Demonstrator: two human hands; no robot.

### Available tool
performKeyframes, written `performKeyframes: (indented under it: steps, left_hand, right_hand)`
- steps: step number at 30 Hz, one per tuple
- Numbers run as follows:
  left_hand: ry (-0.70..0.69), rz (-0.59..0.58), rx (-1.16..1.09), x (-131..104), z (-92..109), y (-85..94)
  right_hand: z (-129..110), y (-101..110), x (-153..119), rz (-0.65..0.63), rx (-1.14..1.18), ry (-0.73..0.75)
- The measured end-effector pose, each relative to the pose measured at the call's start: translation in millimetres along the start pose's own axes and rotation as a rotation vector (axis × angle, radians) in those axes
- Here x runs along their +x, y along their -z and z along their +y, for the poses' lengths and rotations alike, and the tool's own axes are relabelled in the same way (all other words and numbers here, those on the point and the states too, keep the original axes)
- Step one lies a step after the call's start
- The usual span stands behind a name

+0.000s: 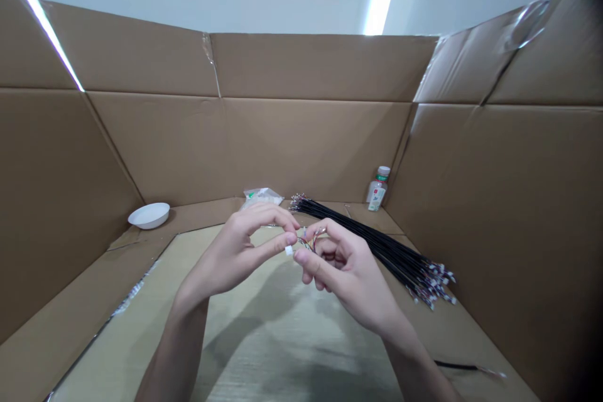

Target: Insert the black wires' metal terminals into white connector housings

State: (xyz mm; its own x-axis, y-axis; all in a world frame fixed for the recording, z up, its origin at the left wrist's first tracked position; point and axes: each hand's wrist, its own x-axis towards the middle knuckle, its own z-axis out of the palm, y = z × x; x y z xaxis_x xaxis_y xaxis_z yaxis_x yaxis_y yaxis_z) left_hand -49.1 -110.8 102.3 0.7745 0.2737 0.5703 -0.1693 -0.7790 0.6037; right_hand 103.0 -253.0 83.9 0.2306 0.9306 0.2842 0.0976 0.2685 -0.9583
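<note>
Thin coloured wires with a small white connector are held up in front of me, above the middle of the table. My right hand is closed around the wires, thumb and index finger near their ends, its other fingers curled. From the left, my left hand pinches the wire ends between thumb and index finger. The white connector hangs just under the left thumb tip. What lies exactly between the left fingertips is too small to make out clearly.
A bundle of black-sleeved cables with white connectors lies at right. Behind are a plastic bag and a bottle; a white bowl sits left. One black cable shows beside my right forearm. Cardboard walls surround the table.
</note>
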Motion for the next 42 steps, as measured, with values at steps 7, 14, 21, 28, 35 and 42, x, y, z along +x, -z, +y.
performKeyframes:
  steps: [7, 14, 21, 28, 35, 42]
  left_hand:
    - [0.030, 0.078, -0.017, -6.6, 7.6, -2.7]
    - [0.189, 0.125, -0.140, -8.6, 12.3, -5.3]
    - [0.308, 0.007, -0.325, -6.9, 16.4, -6.8]
    - [0.292, 0.082, -0.444, 0.0, 13.8, -16.3]
    - [0.164, 0.144, -0.268, -2.1, 11.7, -21.7]
    - [-0.070, 0.234, 0.012, -2.1, 13.4, -21.5]
  right_hand:
    - [8.0, -3.7, 2.2, 0.114, -0.065, 0.113]
    - [10.9, -4.2, 2.5, 0.203, -0.127, 0.191]
    - [8.2, -4.9, 3.4, 0.293, -0.210, 0.300]
    - [7.3, -1.7, 3.9, 0.321, -0.153, 0.311]
    - [11.1, 2.5, 10.9, 0.203, 0.198, 0.197]
    - [9.8, 1.7, 10.3, 0.134, 0.240, 0.156]
